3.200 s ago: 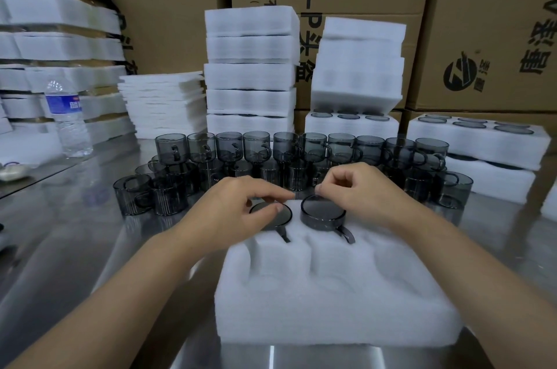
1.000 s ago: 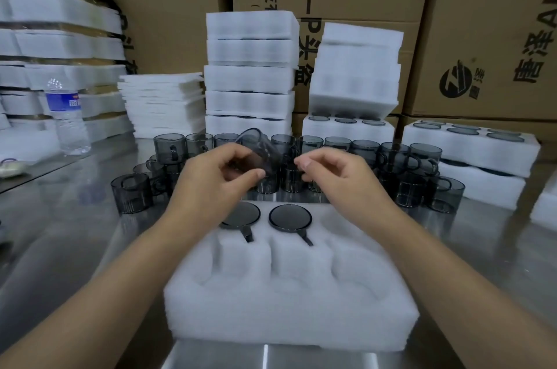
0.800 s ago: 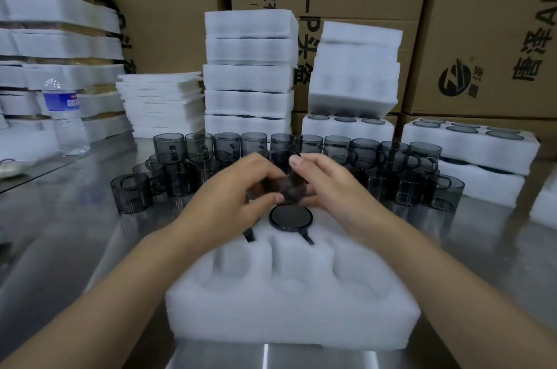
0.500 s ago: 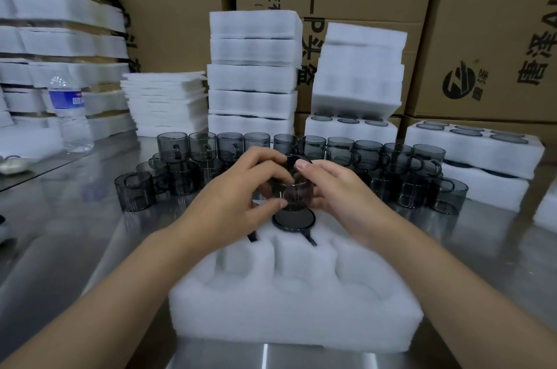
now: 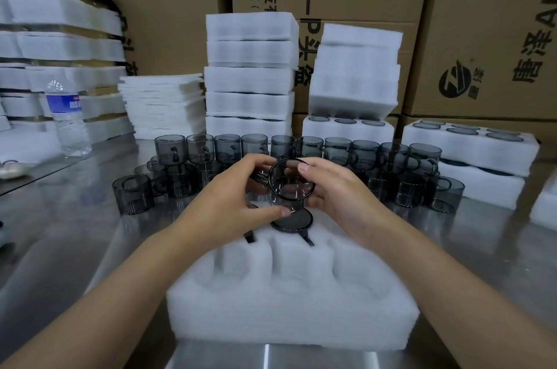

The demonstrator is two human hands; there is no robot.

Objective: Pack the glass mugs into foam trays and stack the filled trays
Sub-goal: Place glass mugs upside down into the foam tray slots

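Two hands, left hand point(image 5: 230, 203) and right hand point(image 5: 334, 194), hold one round grey glass mug point(image 5: 291, 186), white foam tray point(image 5: 289, 317) under them.

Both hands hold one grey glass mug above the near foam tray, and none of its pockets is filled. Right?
Not quite. The head view shows two far-row pockets of the foam tray filled: one seated mug in plain sight, a second mug mostly hidden under the left hand. The rest holds: that hand and the right hand hold the grey mug above the tray.
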